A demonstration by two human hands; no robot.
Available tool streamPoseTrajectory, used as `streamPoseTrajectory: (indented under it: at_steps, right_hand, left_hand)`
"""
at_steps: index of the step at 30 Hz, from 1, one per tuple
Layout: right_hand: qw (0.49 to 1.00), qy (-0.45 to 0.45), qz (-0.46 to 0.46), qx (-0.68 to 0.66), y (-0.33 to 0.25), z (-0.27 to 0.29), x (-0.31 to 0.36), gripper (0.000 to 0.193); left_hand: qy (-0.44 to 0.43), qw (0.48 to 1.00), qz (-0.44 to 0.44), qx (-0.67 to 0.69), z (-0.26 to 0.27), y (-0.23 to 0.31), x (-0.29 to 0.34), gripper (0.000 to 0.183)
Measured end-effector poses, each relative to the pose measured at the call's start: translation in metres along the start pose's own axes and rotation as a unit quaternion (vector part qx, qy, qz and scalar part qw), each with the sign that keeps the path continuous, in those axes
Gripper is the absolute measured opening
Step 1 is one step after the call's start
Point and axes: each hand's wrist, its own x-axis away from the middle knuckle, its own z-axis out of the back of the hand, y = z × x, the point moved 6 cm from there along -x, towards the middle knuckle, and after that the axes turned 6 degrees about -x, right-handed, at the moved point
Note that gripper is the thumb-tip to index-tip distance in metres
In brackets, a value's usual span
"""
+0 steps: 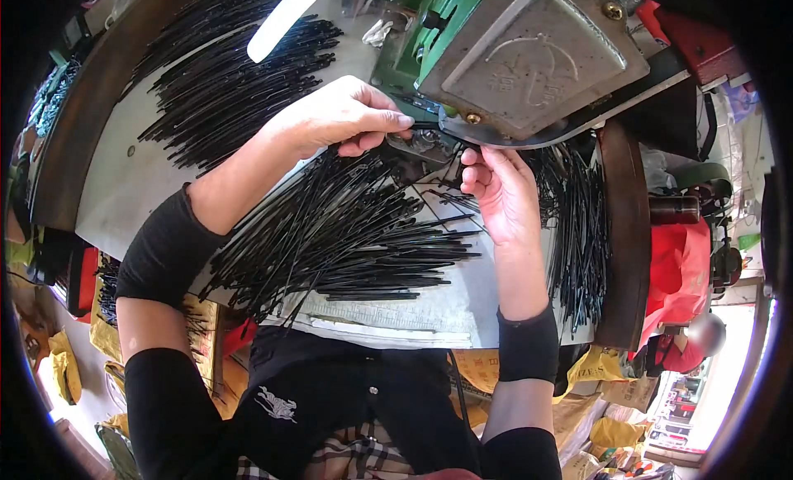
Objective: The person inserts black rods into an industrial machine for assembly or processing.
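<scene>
My left hand (pixel 351 116) pinches a thin black rod (pixel 424 125) between thumb and fingers, at the working point of a green and grey machine (pixel 537 63). Just under the machine's curved metal guard (pixel 529 141), my right hand (pixel 500 187) has its fingertips closed on a dark, thin piece. It looks like the other end of the rod, though the guard and fingers partly hide it. Below my hands lies a loose pile of black rods (pixel 339 232), some crossing each other.
More black rods (pixel 223 100) are bundled at the far left, and another bunch (pixel 578 232) lies at the right. A white light bar (pixel 285 21) hangs above. Raised brown edges (pixel 624 240) bound the pale table (pixel 107 178). Another person (pixel 686 348) is at the far right.
</scene>
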Motion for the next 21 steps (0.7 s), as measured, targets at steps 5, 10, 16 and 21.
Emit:
streamPoseTrajectory:
  at_steps: [5, 10, 16, 21]
  right_hand:
    - [1.0, 0.007, -0.014, 0.009, 0.003, 0.004, -0.001, 0.019]
    - [0.999, -0.007, -0.029, -0.016, 0.006, 0.006, -0.003, 0.018]
    - [0.999, -0.008, -0.023, -0.039, 0.004, 0.01, -0.005, 0.022]
    - [1.0, -0.002, 0.0, -0.024, -0.001, 0.004, -0.002, 0.023]
  left_hand:
    - [-0.017, 1.0, 0.001, -0.003, -0.003, -0.005, -0.003, 0.033]
    - [-0.031, 0.999, 0.005, -0.015, -0.001, -0.001, 0.0, 0.036]
    - [-0.01, 0.997, -0.025, -0.078, -0.001, 0.006, 0.0, 0.034]
    - [-0.012, 0.998, -0.047, -0.048, 0.0, 0.014, 0.008, 0.033]
